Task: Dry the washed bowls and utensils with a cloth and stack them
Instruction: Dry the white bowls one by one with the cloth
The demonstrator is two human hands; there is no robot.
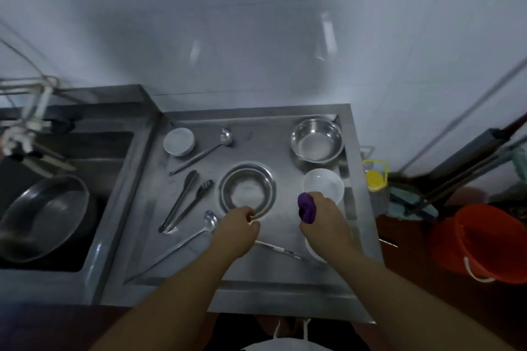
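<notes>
Our left hand (238, 226) pinches the near rim of the middle steel bowl (247, 189) on the desk (285, 288), likely to lift it for drying. Our right hand (322, 214) keeps its grip clenched round the purple cloth (306, 207), poised beside the white bowl (323, 184). Ladles and tongs (185, 201) lie spread apart at left, awaiting wiping.

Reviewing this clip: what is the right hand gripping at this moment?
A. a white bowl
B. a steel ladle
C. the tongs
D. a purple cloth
D: the right hand has its fingers curled round a bunched purple cloth, just in front of the white bowl; the tongs lie untouched on the counter to the left.
</notes>
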